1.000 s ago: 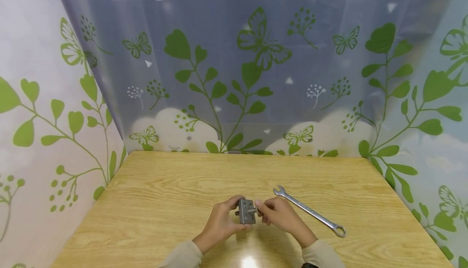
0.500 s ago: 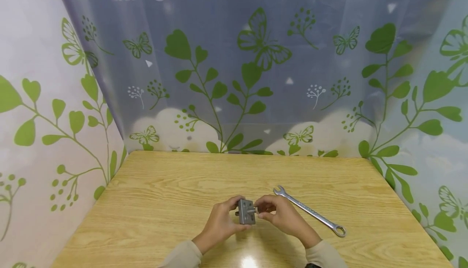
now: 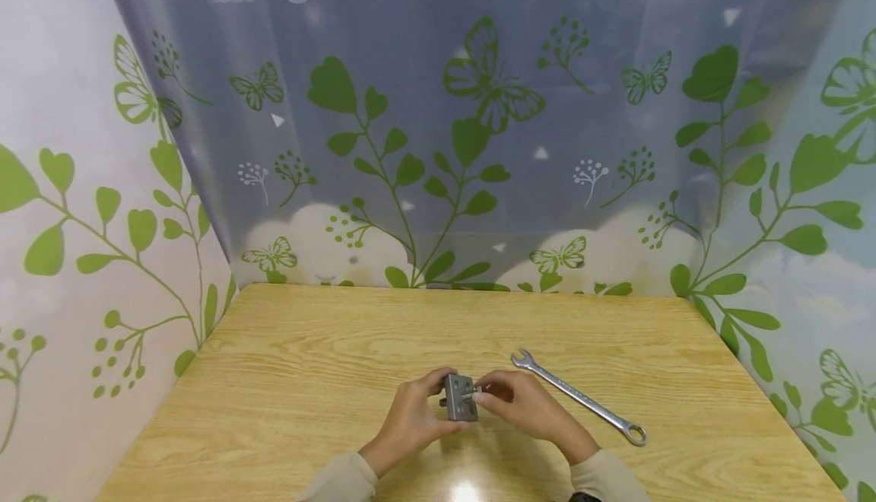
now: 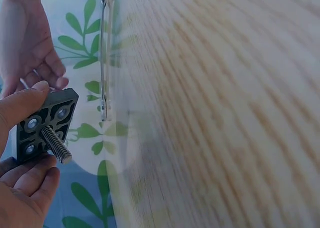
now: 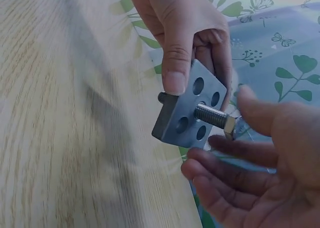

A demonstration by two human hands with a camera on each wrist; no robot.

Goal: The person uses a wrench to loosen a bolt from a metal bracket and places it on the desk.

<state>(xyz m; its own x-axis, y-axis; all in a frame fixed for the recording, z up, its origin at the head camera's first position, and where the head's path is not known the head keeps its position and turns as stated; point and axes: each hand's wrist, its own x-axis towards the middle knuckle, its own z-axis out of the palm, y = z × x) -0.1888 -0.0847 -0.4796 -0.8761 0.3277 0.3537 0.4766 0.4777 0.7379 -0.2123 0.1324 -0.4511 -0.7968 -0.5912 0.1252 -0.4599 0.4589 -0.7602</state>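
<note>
**Clerk:** Clock taken from the plate, twelve away from the person. Nearest items?

**Checker:** Sleeves, pale, two: left sleeve (image 3: 342, 478) at eight o'clock, right sleeve (image 3: 609, 478) at four. Dark band (image 3: 583, 497) at the right cuff.

**Clerk:** Hands?

**Checker:** Left hand (image 3: 414, 413), at eight: clamped on the plate, thumb on the six o'clock edge, fingers by the twelve. Right hand (image 3: 532, 408), at three: thumb and fingers apart, either side of the bolt head; whether they press on it, I cannot tell.

**Clerk:** The piece itself?

**Checker:** Plate (image 3: 461, 411), one, square, grey metal, held up over the table's near half. Four holes show around its centre. Bolt (image 5: 212, 117), one, threaded, through the middle: hexagonal head out towards three and standing clear of the plate, threaded tip out towards nine.

**Clerk:** Beyond?

**Checker:** Wrench (image 3: 580, 397), one, silver, lying on the table (image 3: 342, 350); open end at two, ring end just past three. Table, wood-grained. Farthest, at twelve: backdrop (image 3: 411, 30), blue-grey, printed with green leaves and butterflies.
</note>
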